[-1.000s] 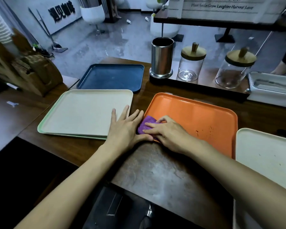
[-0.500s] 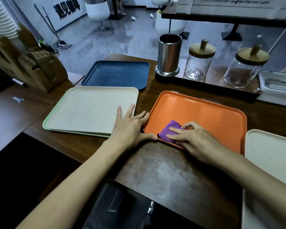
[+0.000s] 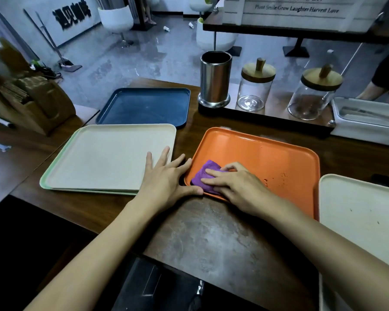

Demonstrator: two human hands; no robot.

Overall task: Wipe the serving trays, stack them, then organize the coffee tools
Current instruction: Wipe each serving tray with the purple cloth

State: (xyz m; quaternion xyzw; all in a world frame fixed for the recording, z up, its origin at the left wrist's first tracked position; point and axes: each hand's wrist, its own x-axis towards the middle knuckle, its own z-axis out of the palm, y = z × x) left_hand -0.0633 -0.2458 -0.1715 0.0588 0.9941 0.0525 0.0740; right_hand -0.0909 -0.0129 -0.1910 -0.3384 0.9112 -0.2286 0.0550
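A folded purple cloth [image 3: 203, 173] was pressed onto the near left corner of a rectangular orange plastic tray [image 3: 267, 162] by the right hand [image 3: 236, 187], its fingers [image 3: 211, 179] kept straight and close together on top of the cloth, not curled round it. The left hand [image 3: 166, 178] was laid flat beside that corner, fingers spread apart, with the thumb set against the tray's rim and the fingertips reaching a cream rectangular tray [image 3: 108, 158]. This cream tray was stacked on a pale green tray [image 3: 88, 191] at the left edge of the dark wooden worktop [image 3: 211, 239]. A dark blue tray [image 3: 144, 106] was placed behind them. Another cream tray [image 3: 357, 209], speckled, was seen at the right edge. Small droplets [image 3: 279, 178] were scattered on the orange tray's right part.
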